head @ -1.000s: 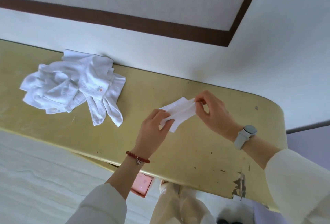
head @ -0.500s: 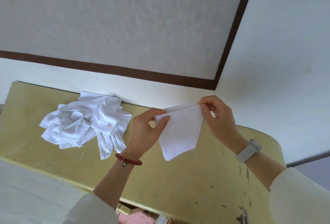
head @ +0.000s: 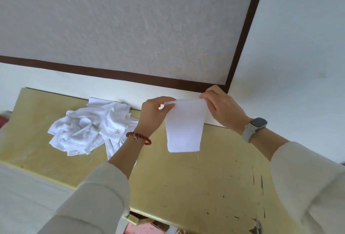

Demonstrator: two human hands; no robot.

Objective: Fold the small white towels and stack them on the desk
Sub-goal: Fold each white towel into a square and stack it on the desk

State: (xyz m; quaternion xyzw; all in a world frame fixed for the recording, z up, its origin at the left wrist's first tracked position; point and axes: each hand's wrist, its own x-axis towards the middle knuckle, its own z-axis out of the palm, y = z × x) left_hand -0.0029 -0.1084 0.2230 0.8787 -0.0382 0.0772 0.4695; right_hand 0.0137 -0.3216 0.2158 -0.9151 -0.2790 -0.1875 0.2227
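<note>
A small white towel (head: pixel 183 127) hangs flat in the air above the yellow desk (head: pixel 186 181), held by its two top corners. My left hand (head: pixel 155 115) pinches the top left corner, and my right hand (head: pixel 220 108) pinches the top right corner. A heap of several crumpled white towels (head: pixel 89 131) lies on the desk to the left, against the wall, one of them showing a small red label.
The desk stands against a white wall (head: pixel 298 47) with a dark brown trim line (head: pixel 115 74). Its top is scratched and chipped at the right front (head: pixel 255 222). A pink object (head: pixel 138 229) shows below the front edge. A pale surface (head: pixel 24 200) lies at lower left.
Both hands have lifted the towel up off the desk and spread it so it hangs open. The camera has tilted upward, showing more wall.
</note>
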